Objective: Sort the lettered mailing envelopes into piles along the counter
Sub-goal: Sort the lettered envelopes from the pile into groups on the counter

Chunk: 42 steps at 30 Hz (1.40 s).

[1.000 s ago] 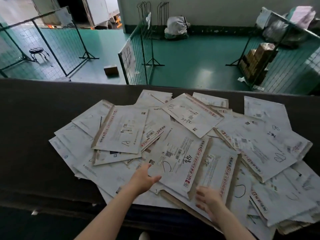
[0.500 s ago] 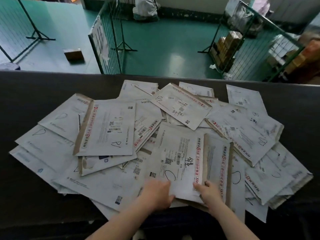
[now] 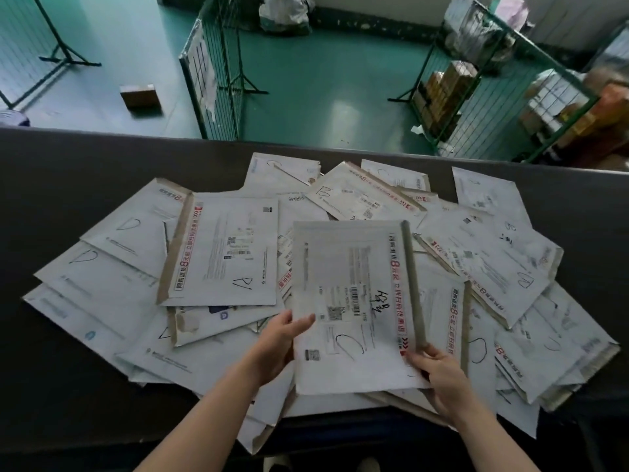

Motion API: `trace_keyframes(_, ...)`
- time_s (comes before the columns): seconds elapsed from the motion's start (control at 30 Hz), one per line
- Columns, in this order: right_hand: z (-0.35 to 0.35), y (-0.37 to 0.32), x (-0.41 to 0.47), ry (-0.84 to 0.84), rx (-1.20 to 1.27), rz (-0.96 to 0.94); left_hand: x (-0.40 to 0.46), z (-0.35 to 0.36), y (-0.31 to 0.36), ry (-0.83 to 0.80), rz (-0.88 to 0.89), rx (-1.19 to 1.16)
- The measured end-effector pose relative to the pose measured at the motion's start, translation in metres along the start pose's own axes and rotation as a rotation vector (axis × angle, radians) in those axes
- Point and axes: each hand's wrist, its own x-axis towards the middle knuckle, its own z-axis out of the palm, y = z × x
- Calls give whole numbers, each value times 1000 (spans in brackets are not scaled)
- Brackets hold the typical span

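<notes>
While most of the mail lies flat, one white envelope (image 3: 354,301) is raised above the heap, its face toward the camera: a hand-drawn "C" near its lower edge, a barcode label, black scribbled characters, a red printed strip and a grey-brown flap down its right side. The left hand (image 3: 275,345) grips its lower left edge, thumb on the front face and fingers tucked behind. The right hand (image 3: 439,373) pinches the lower right corner beside the red strip, fingers curled around the edge. Beneath and all around, the heap of envelopes (image 3: 218,253) spreads overlapping across the dark counter (image 3: 68,165), some marked "D", "A", "B" or "C", several half buried. Beyond the counter's far edge is a green floor with wire-mesh cages (image 3: 211,80), a small cardboard box (image 3: 140,94) and stacked parcels (image 3: 442,93) inside one cage.
</notes>
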Motion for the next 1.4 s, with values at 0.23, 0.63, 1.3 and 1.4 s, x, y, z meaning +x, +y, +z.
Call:
trace_keyframes(0.23,89,6,36,-129,-525,67,-28,-64,-3,467,80,-29)
trace_keyframes(0.63,278,24,88,-50,-1195,-340,-126,-175,-54,794,90,-297)
trace_keyframes(1.3,280,15,98,63,-1217,-517,-145,-190,-60,740,32,-285)
trace_keyframes(1.4,251,-10,99,30,-1130,-584,-139,-186,-54,695,25,-284)
